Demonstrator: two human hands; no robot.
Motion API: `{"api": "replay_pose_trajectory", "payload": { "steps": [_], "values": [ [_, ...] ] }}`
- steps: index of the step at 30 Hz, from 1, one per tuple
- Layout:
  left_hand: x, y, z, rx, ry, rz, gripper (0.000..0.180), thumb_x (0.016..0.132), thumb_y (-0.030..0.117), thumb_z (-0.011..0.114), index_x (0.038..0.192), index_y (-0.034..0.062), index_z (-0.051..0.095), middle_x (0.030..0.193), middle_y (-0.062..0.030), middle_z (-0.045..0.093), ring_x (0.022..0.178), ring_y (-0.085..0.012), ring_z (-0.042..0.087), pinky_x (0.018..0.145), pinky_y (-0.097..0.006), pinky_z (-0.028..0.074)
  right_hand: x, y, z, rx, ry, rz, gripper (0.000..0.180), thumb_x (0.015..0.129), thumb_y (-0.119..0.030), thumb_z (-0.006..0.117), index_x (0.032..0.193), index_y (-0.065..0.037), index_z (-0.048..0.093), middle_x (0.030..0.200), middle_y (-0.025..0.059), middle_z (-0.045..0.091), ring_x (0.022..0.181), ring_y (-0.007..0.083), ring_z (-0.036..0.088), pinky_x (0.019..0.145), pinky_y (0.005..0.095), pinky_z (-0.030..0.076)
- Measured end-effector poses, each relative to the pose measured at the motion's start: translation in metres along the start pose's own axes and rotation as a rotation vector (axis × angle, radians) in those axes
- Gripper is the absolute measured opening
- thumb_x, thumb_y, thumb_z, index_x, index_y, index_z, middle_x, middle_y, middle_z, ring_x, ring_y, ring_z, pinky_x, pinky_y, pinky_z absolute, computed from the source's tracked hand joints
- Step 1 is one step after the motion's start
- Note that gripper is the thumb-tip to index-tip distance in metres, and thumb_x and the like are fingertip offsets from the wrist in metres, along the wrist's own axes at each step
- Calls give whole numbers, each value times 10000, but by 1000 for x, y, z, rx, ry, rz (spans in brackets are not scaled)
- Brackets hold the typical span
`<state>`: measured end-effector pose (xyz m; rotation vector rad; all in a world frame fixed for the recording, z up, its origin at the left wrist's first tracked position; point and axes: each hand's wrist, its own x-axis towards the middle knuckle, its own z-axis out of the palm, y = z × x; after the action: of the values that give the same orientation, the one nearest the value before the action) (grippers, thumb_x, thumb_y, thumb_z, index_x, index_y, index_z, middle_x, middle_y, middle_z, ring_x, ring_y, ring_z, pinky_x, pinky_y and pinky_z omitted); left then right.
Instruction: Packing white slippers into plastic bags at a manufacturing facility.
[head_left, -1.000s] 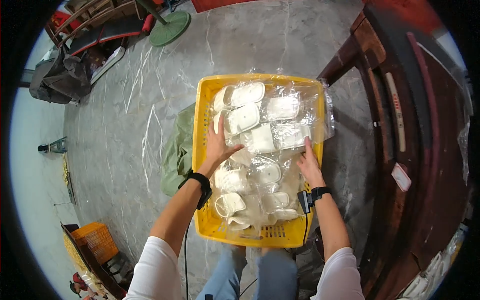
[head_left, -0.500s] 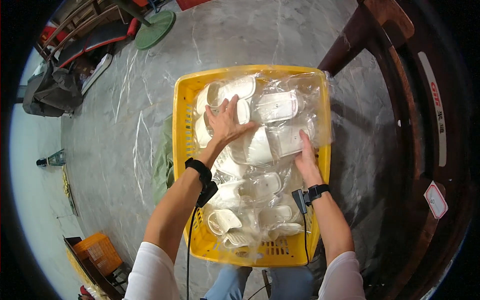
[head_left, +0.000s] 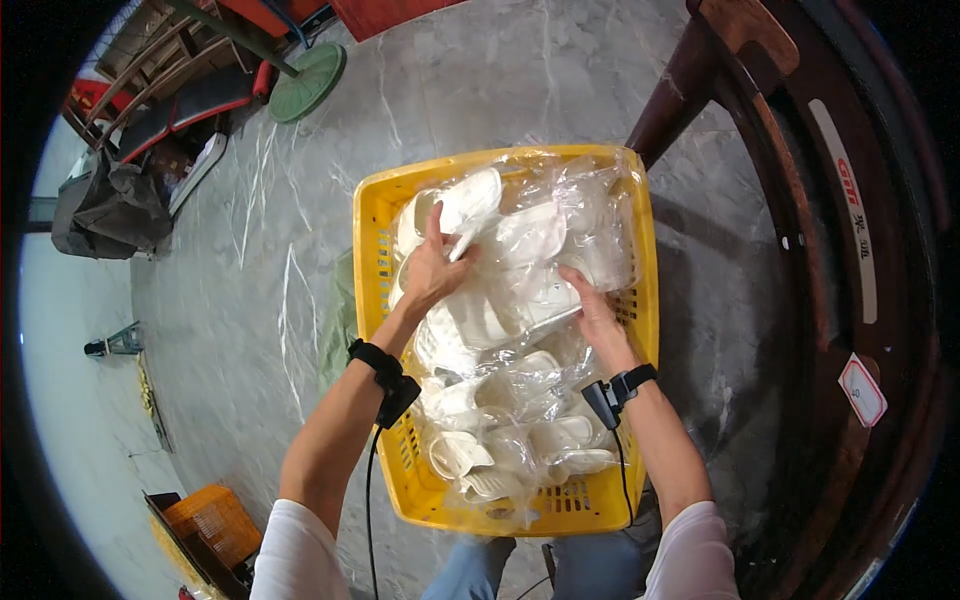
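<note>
Several white slippers in clear plastic bags fill a yellow plastic basket in front of me. Over its upper left part is my left hand, one finger stretched up and the thumb apart, touching the bagged slippers. A white slipper lies beside those fingers, partly hiding them. On the right side, my right hand grips a bagged slipper, thumb on top and the other fingers mostly underneath. That slipper is tilted. More bagged slippers lie in the basket's near half.
Dark wooden furniture with a white tag stands close on the right. A green round base and a grey bag are at the far left. An orange crate sits at the lower left. Green sheeting lies by the basket.
The left hand has gone from spread flat to a narrower pose and moved slightly nearer. The right hand has moved left, and the slipper under its thumb has shifted and tilted.
</note>
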<state>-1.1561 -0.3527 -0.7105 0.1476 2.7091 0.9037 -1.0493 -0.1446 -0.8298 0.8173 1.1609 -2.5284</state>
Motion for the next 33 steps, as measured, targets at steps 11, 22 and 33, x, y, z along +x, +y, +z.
{"api": "replay_pose_trajectory", "payload": {
  "steps": [11, 22, 33],
  "values": [
    [2, -3, -4, 105, -261, -24, 623, 674, 378, 618, 1271, 234, 513, 1186, -207, 486, 1116, -375, 463, 998, -476, 327, -16, 3, 27, -3, -53, 162, 439, 742, -262, 699, 1095, -25, 593, 1140, 79, 558, 1117, 195, 443, 988, 326, 291],
    [-131, 10, -29, -390, 15, 158, 501, 715, 182, 616, 1180, 31, 510, 1189, -154, 489, 1106, -325, 467, 974, -355, 342, -150, 48, 75, -223, -200, -101, 466, 772, -85, 693, 1183, 37, 510, 1156, 88, 562, 1001, 192, 552, 892, 300, 436],
    [-282, 117, -150, -762, 120, -221, 469, 823, 111, 612, 1249, 33, 431, 1175, -63, 484, 1103, -177, 445, 939, -311, 365, -323, -58, 177, -333, -212, -567, 465, 727, -83, 686, 1174, -29, 569, 1112, 100, 607, 1018, 165, 551, 884, 303, 432]
  ]
}}
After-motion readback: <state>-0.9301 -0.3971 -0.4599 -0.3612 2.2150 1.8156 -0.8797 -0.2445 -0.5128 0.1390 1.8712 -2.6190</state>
